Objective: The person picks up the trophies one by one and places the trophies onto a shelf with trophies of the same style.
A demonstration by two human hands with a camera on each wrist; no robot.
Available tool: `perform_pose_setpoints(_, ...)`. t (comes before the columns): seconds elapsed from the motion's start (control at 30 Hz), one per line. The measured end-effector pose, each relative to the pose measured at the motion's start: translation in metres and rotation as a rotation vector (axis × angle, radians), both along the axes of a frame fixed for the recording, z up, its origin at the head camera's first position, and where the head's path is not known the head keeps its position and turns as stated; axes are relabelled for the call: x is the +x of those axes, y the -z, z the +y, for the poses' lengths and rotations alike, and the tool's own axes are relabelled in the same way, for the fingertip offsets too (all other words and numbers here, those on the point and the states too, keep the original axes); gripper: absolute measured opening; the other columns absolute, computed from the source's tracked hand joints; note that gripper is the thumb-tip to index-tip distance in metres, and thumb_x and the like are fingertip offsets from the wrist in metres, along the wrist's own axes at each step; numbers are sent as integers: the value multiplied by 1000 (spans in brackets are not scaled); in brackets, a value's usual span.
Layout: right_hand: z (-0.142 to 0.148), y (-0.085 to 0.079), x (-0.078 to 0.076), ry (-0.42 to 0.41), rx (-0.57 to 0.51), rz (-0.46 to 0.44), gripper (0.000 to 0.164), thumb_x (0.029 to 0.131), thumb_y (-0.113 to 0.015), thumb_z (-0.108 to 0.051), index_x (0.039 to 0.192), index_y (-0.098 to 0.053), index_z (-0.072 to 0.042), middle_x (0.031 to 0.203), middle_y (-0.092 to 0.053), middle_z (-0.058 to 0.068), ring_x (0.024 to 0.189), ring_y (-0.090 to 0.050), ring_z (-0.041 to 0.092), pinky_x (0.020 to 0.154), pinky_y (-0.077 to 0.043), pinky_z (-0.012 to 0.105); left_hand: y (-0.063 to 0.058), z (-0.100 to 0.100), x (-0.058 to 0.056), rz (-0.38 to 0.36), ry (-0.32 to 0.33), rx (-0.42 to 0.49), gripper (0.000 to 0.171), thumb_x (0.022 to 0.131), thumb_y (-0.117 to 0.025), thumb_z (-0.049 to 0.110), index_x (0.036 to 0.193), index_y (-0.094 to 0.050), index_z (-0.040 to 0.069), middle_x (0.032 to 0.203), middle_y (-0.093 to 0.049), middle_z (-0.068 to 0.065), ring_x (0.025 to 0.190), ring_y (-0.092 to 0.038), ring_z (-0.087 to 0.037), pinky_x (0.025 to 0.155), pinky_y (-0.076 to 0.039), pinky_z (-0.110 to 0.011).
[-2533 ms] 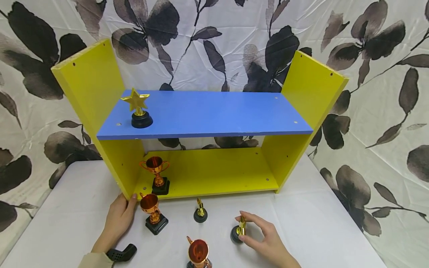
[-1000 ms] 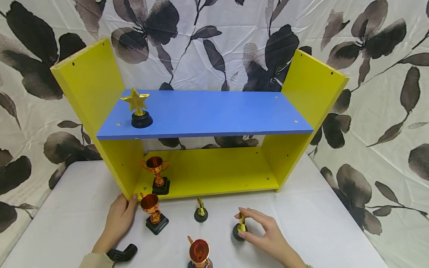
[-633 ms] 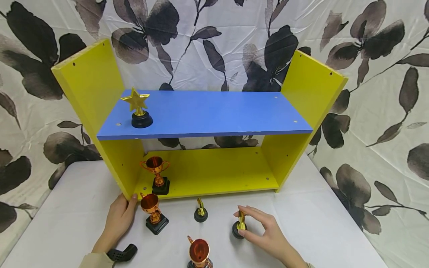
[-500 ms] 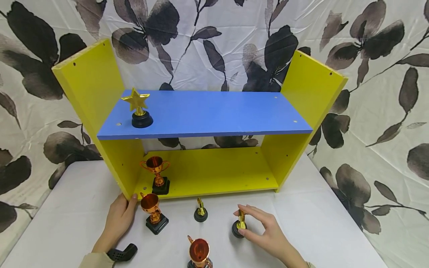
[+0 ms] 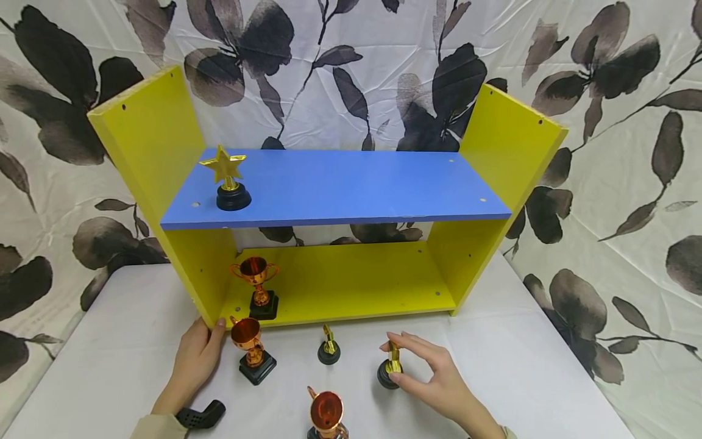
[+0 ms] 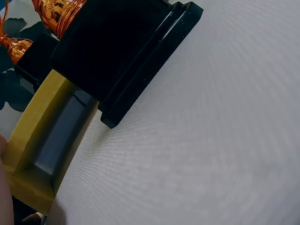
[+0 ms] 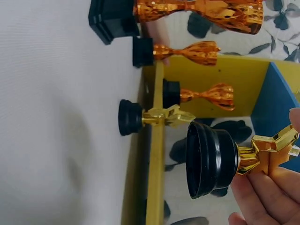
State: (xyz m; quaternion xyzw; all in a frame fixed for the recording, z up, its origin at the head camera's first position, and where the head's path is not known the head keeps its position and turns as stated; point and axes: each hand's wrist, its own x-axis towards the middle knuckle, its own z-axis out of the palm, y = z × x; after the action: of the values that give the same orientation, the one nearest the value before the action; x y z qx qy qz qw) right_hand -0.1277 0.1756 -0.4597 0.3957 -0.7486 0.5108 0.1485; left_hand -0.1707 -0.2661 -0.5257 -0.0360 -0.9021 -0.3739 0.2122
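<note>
My right hand pinches a small gold star trophy by its star between thumb and fingers. In the right wrist view this star trophy hangs tilted above the white cloth, its round black base showing. My left hand holds the lower left front corner of the yellow and blue shelf, thumb at the front edge, fingers along the outer side. Just right of that hand stands a bronze cup trophy on a square black base. Another star trophy stands in the middle of the table.
A bronze cup stands near the front edge, partly cut off. On the shelf's left side, a gold star trophy occupies the blue board and a bronze cup the yellow bottom. Floral cloth hangs behind.
My right hand has shifted slightly away from me with the star trophy, whose base now sits a little higher in the head view. The left hand has stayed at the shelf corner.
</note>
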Motion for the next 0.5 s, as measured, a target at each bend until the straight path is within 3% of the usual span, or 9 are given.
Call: perform_pose_setpoints(0.5, -6, -17, 3, 30, 25, -62, 56, 83, -77, -1, 136, -58, -6, 113, -72, 3, 118, -62, 22, 111, -37, 32, 2, -1, 0, 4, 7, 2, 36, 105, -46, 18, 130, -49, -8, 117, -60, -25, 107, -57, -41, 92, -42, -60)
